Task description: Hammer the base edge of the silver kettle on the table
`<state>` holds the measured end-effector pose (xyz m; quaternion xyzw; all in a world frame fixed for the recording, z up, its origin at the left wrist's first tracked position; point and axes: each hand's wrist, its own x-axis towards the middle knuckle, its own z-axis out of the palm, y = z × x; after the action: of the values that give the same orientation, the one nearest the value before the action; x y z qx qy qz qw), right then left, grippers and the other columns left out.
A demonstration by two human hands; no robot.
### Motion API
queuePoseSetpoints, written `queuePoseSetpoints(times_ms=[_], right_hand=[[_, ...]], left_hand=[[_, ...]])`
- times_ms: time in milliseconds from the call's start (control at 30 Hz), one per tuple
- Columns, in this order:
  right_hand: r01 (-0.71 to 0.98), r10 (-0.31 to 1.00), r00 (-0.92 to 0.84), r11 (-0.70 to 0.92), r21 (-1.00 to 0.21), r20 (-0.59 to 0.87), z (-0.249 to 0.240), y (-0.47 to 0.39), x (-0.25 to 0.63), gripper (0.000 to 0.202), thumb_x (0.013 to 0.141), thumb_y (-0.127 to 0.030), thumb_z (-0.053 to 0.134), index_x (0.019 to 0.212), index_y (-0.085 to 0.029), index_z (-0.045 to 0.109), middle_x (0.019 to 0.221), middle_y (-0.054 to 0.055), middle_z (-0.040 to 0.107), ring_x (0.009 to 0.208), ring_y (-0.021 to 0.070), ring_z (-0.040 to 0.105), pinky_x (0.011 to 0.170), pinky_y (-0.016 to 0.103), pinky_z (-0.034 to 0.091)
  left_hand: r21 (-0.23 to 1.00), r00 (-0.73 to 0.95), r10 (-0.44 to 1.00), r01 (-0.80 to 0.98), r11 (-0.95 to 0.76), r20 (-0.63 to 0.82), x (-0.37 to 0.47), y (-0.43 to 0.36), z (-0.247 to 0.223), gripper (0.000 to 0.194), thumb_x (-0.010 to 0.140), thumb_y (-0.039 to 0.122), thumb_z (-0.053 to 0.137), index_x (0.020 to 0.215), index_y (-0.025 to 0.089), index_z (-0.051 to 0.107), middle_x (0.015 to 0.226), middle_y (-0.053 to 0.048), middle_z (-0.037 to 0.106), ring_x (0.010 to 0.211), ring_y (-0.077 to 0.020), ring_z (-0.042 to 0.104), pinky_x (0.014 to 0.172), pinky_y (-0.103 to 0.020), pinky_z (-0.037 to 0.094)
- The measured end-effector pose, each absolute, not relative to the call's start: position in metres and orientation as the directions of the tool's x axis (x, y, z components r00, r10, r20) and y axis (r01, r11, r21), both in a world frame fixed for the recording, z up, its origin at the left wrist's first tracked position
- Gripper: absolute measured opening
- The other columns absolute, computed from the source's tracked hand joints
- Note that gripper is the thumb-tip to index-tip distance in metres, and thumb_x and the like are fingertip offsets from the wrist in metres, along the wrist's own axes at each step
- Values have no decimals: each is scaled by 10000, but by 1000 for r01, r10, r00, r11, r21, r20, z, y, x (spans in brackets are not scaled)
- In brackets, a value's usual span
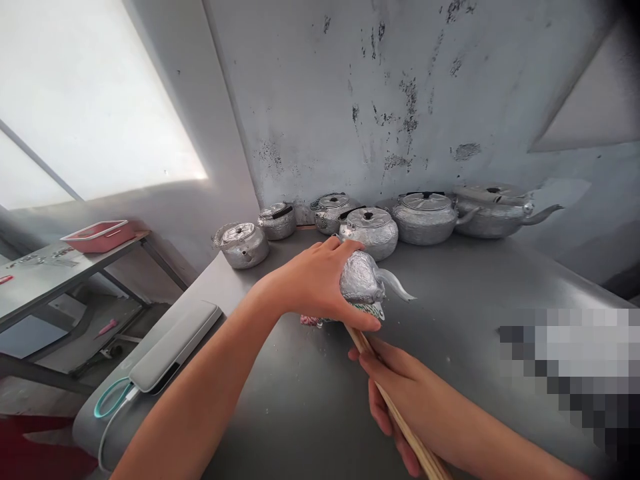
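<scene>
The left hand (325, 277) is around the small silver kettle (361, 279), near the middle of the view, with thumb and fingers clamped on its body; some fingertips are hidden. The spout (397, 285) points toward 4 o'clock. A patterned cloth (370, 310) shows just under the kettle. At 5 o'clock from it, the right hand (395, 387) has its fingers closed on a wooden stick (400, 420). Another kettle (369, 232) stands at 12 o'clock, and a white device (175, 350) lies at 8 o'clock.

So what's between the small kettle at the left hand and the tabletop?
The head view shows a patterned piece, perhaps cloth, below the kettle; the left hand hides part.
</scene>
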<state>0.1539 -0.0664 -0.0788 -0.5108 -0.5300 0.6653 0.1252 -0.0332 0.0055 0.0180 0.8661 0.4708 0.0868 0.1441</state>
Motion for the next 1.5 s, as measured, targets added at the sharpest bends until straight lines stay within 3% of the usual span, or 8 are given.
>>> queuePoseSetpoints(times_ms=[267, 367, 467, 767, 967, 1100, 1500], right_hand=[[398, 766, -437, -306, -865, -472, -69, -69, 145, 436, 1074, -461, 269, 1460, -292, 377, 508, -103, 476, 320, 115, 463, 311, 199, 464], [485, 816, -397, -203, -851, -421, -75, -72, 149, 485, 1057, -579, 275, 1406, -294, 457, 519, -100, 432, 339, 105, 413, 298, 194, 447], [474, 852, -349, -199, -858, -391, -84, -75, 151, 536, 1033, -663, 251, 1285, -278, 525, 562, -88, 418, 388, 104, 415, 308, 189, 448], [351, 862, -363, -225, -909, -354, -92, -74, 148, 478, 1065, -583, 236, 1133, -208, 525, 516, -102, 415, 363, 95, 391, 323, 182, 452], [315, 858, -366, -250, -916, -360, -95, -72, 148, 460, 1064, -581, 235, 1099, -214, 510, 514, -106, 417, 363, 99, 383, 317, 187, 441], [377, 828, -380, -269, -886, -413, -94, -70, 148, 416, 1056, -568, 298, 1067, -220, 525, 508, -97, 449, 354, 102, 392, 307, 190, 431], [348, 840, -372, -268, -899, -395, -87, -70, 144, 455, 1056, -582, 256, 1047, -211, 519, 488, -104, 416, 351, 107, 375, 309, 201, 443]], left_hand=[[347, 550, 835, 781, -520, 13, -35, 6, 20, 1090, 650, 759, 752, 1560, 302, 363, 1310, -77, 546, 1233, -329, 545, 972, -410, 490], [352, 555, 832, 779, -518, -4, -35, 6, 20, 1091, 646, 774, 750, 1560, 324, 359, 1342, -77, 536, 1246, -335, 544, 969, -411, 496], [344, 550, 835, 786, -513, -9, -35, 6, 19, 1112, 632, 799, 747, 1564, 342, 350, 1395, -80, 513, 1277, -355, 526, 982, -430, 495], [359, 550, 835, 781, -512, -6, -34, 6, 18, 1069, 637, 754, 774, 1545, 356, 377, 1346, -78, 529, 1204, -352, 582, 863, -397, 537], [379, 558, 830, 767, -519, 6, -35, 9, 18, 1071, 638, 763, 772, 1541, 332, 392, 1330, -73, 541, 1174, -324, 592, 881, -392, 535], [398, 545, 839, 773, -493, -19, -36, 9, 19, 1072, 632, 756, 774, 1544, 347, 385, 1341, -72, 537, 1177, -336, 596, 844, -386, 540], [353, 553, 833, 776, -522, 15, -35, 10, 17, 1105, 630, 778, 754, 1559, 313, 377, 1345, -79, 550, 1252, -351, 545, 958, -409, 500]])
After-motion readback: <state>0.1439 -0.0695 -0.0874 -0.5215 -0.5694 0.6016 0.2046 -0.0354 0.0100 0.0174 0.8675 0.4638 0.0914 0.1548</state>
